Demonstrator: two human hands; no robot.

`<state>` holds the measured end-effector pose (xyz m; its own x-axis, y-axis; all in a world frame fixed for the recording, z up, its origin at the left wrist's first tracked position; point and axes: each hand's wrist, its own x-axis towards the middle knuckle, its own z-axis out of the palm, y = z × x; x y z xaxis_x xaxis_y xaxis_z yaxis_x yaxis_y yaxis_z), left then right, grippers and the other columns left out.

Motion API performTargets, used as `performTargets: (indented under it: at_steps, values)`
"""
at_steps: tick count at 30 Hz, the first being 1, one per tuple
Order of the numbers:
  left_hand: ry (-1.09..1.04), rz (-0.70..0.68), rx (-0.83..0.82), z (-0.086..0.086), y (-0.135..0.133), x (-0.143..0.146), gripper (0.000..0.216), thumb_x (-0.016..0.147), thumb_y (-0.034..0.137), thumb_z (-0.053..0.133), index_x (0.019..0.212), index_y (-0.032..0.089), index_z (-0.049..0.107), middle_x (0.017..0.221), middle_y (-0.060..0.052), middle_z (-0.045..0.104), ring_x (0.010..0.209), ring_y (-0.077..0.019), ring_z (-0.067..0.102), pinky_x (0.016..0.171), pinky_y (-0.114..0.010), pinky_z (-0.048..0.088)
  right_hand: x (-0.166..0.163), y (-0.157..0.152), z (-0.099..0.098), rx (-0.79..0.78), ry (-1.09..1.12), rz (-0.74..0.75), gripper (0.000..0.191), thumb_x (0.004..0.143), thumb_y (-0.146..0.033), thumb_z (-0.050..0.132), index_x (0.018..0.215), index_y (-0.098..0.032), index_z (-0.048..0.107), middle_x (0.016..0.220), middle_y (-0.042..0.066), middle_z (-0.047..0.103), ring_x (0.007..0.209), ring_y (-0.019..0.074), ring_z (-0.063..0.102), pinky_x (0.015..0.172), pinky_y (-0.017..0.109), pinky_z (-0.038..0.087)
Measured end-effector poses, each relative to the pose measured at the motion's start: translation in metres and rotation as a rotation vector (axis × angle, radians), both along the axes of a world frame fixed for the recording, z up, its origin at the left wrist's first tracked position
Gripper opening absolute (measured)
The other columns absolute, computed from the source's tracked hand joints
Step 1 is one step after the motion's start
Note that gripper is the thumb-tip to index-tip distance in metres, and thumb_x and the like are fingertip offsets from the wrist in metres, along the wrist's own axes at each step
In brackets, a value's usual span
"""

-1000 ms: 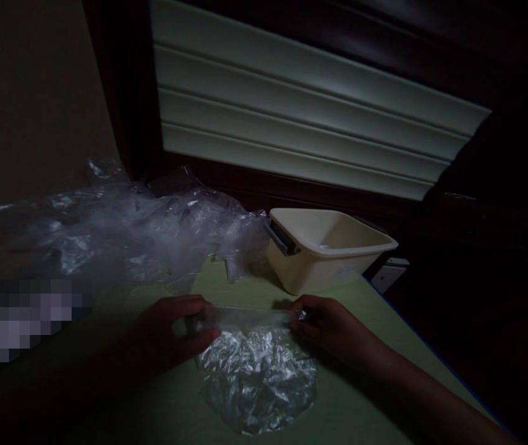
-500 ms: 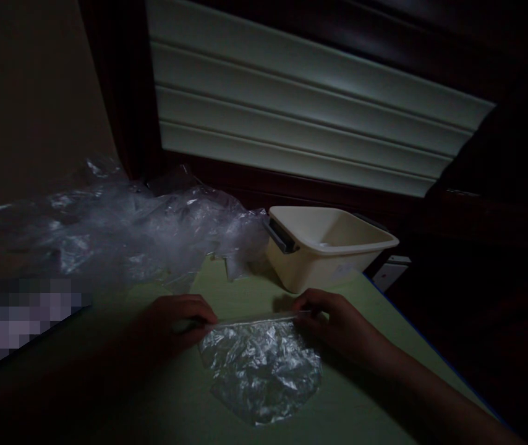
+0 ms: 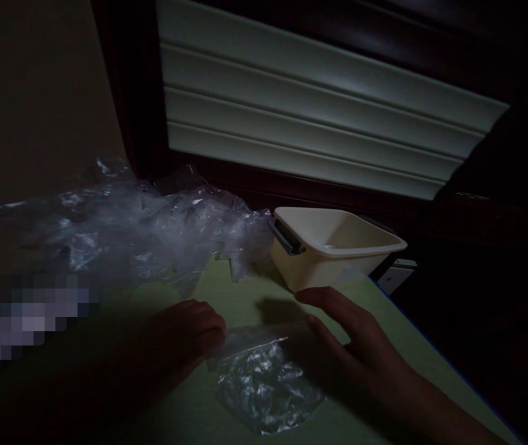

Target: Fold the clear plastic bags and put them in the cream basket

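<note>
A small clear plastic bag (image 3: 264, 386), crumpled and shiny, lies on the green table (image 3: 240, 296) in front of me. My left hand (image 3: 185, 337) rests at the bag's upper left corner, fingers curled down onto its edge. Over the bag's right side hovers my right hand (image 3: 342, 330), fingers stretched out and apart, holding nothing. The light is dim, so the left fingers' grip is hard to see.
A heap of crumpled clear plastic (image 3: 138, 232) covers the table's far left. A cream plastic tub (image 3: 333, 244) with a dark handle stands at the far right edge. The table's blue-trimmed right edge (image 3: 435, 352) drops into darkness. A slatted shutter (image 3: 310, 105) fills the background.
My right hand has let go of the bag's top strip and opened, lifting over the bag. The bag now lies flatter on the table. My left hand stays at its left corner.
</note>
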<state>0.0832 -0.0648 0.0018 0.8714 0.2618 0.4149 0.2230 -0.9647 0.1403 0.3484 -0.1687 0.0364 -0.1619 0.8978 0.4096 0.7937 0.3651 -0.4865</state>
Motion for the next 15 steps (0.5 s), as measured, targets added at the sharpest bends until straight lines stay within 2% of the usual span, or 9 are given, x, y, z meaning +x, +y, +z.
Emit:
performTargets:
  at_steps: [4, 7, 10, 12, 15]
  values:
    - [-0.047, -0.023, 0.25, 0.013, -0.011, 0.002, 0.032, 0.092, -0.003, 0.034, 0.097, 0.017, 0.059, 0.091, -0.003, 0.069, 0.079, -0.0176, 0.059, 0.079, -0.028, 0.043, -0.018, -0.007, -0.001, -0.005, -0.324, 0.274, 0.046, 0.096, -0.035, 0.049, 0.133, -0.009, 0.053, 0.135, 0.019, 0.057, 0.123, 0.0293, 0.054, 0.102, 0.043, 0.047]
    - [-0.079, -0.004, 0.366, 0.019, -0.015, 0.004, 0.035, 0.094, -0.003, 0.031, 0.09, 0.016, 0.059, 0.082, -0.002, 0.069, 0.072, -0.0168, 0.059, 0.073, -0.028, 0.042, -0.021, -0.009, -0.012, 0.001, -0.466, 0.422, 0.059, 0.095, -0.048, 0.049, 0.134, -0.004, 0.053, 0.138, 0.022, 0.053, 0.127, 0.0326, 0.051, 0.106, 0.044, 0.044]
    - [-0.05, 0.048, 0.414, 0.019, -0.017, 0.003, 0.039, 0.095, -0.004, 0.028, 0.085, 0.017, 0.06, 0.08, -0.001, 0.068, 0.069, -0.0163, 0.057, 0.07, -0.029, 0.042, -0.018, -0.009, -0.029, 0.097, -0.486, 0.455, 0.057, 0.098, -0.052, 0.039, 0.13, -0.009, 0.057, 0.133, 0.017, 0.059, 0.124, 0.0302, 0.055, 0.104, 0.043, 0.045]
    - [-0.02, 0.084, 0.404, 0.017, -0.017, 0.001, 0.037, 0.096, -0.002, 0.03, 0.089, 0.017, 0.061, 0.084, -0.001, 0.068, 0.073, -0.0167, 0.058, 0.074, -0.029, 0.043, -0.016, -0.009, -0.037, 0.137, -0.517, 0.464, 0.054, 0.1, -0.051, 0.035, 0.128, -0.011, 0.058, 0.132, 0.013, 0.061, 0.122, 0.0285, 0.057, 0.102, 0.043, 0.047]
    - [-0.015, 0.114, 0.417, 0.014, -0.018, -0.003, 0.031, 0.099, 0.005, 0.033, 0.096, 0.017, 0.062, 0.087, -0.002, 0.068, 0.08, -0.0182, 0.059, 0.078, -0.031, 0.043, -0.017, -0.009, -0.035, 0.13, -0.545, 0.49, 0.057, 0.101, -0.053, 0.031, 0.129, -0.011, 0.057, 0.13, 0.013, 0.063, 0.119, 0.0277, 0.059, 0.101, 0.046, 0.047]
